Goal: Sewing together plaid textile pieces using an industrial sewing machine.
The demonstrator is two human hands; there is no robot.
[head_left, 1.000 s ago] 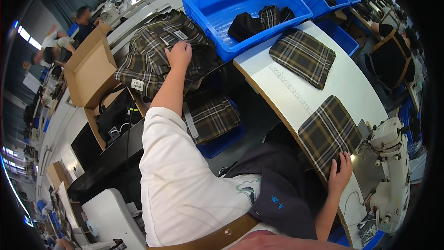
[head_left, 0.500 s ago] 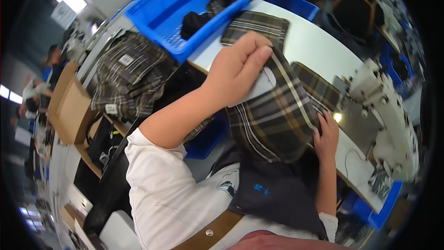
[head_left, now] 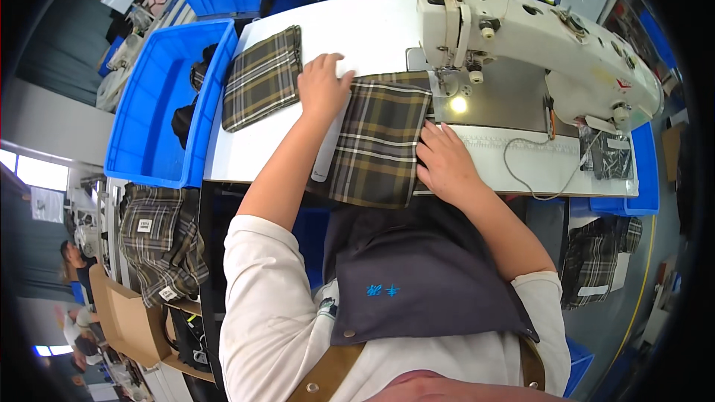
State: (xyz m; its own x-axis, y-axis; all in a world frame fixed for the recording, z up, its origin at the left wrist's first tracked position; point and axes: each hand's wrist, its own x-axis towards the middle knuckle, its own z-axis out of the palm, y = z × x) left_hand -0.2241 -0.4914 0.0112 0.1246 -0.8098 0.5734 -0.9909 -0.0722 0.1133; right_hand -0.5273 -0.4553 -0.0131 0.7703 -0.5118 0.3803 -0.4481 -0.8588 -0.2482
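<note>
A plaid fabric piece [head_left: 380,141] in dark green, brown and white lies over the near edge of the white sewing table, its lower end hanging toward my apron. Along its left side runs a narrow pale strip with a rounded end [head_left: 320,173]. My left hand [head_left: 322,89] is at the piece's upper left corner, fingers loosely bent and thumb apart from them. My right hand [head_left: 447,160] rests flat at the right edge, fingers stretched out. To the left lies a folded plaid piece [head_left: 262,78]. The sewing machine [head_left: 521,37] stands right of the fabric, its lamp lit near the needle.
A blue bin [head_left: 134,126] with dark cloth stands at the table's left end. Below it hangs a heap of plaid fabric [head_left: 160,234], near an open cardboard box [head_left: 123,320]. Orange-handled snips [head_left: 550,115], a cord [head_left: 521,179] and a plastic packet [head_left: 614,156] lie right.
My view has turned, bringing the machine to the upper right. The plaid piece has come down from my raised left hand onto the table. My left hand's tight grip has loosened.
</note>
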